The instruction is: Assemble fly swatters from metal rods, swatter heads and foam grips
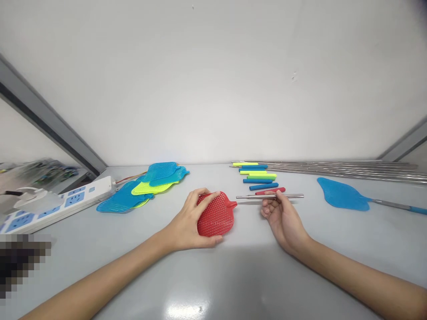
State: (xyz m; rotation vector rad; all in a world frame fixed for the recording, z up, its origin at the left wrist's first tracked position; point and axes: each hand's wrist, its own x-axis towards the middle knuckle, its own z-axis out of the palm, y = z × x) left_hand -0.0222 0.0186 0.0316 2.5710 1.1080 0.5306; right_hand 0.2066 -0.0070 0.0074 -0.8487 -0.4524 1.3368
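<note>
A red fly swatter head (216,218), perforated and with a short socket on its right side, is gripped by my left hand (195,220) just above the table. My right hand (283,218) pinches a short metal telescopic rod (293,196) between thumb and fingers. The rod lies level, its thin end pointing left toward the red socket, with a small gap between them. Just behind the rod is a red handle sleeve (271,191). Several blue, yellow and green sleeves (260,181) lie in a row behind that.
Blue and yellow swatter heads (156,186) are piled at the left, beside a white power strip (73,200). Long metal rods (350,169) lie along the back right. A blue swatter (343,194) with a rod rests at the right. A white wall (213,89) stands behind the grey table (253,284).
</note>
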